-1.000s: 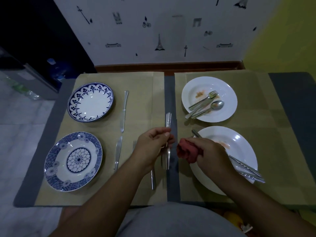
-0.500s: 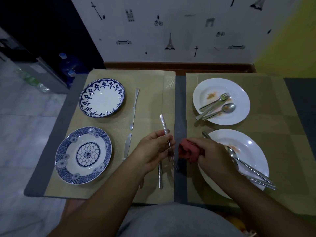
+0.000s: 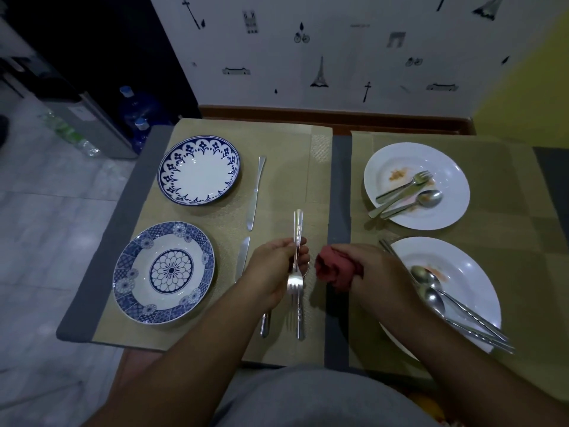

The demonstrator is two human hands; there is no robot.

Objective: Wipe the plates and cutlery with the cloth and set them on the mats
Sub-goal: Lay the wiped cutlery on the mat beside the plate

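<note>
Two knives [image 3: 255,192] nr held fork [image 3: 296,260]

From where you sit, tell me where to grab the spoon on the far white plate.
Take the spoon by its handle end, which overhangs the plate's near-left rim, coming from the left. The soiled bowl lies inward, beside the fork.

Not much clothing to go on here. Both forearms are bare all the way up, no sleeves, no watch, no rings or bands on the left hand [image 3: 277,269] or the right hand [image 3: 378,272]. Below the near edge of the table [image 3: 74,331] there's plain grey fabric over the lap or belly, smooth, with no print or seams showing.
</note>
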